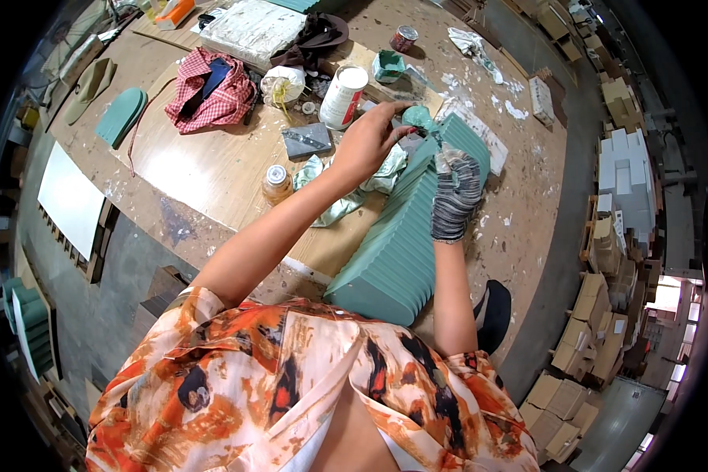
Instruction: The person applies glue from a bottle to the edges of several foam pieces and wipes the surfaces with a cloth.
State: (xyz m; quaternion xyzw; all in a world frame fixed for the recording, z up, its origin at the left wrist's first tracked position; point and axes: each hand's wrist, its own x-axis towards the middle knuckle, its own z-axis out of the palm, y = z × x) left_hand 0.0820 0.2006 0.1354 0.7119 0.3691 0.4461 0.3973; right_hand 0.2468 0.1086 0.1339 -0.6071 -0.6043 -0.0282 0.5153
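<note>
Green foam pieces, stacked in a long row point(401, 244), are being held on the counter point(212, 169), long axis running away from the person; the gloved right hand point(455, 197) is lying flat on the stack; the bare left hand point(367, 145) is pinching a green scrap point(418, 118) at its far end.

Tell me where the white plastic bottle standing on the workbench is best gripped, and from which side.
Probably round the middle of the white bottle, coming from its near left side. It stands upright with a plain round body, so fingers can wrap it there. The left hand works close on its right, and a small lidded jar and grey block sit nearer the bench edge.
</note>
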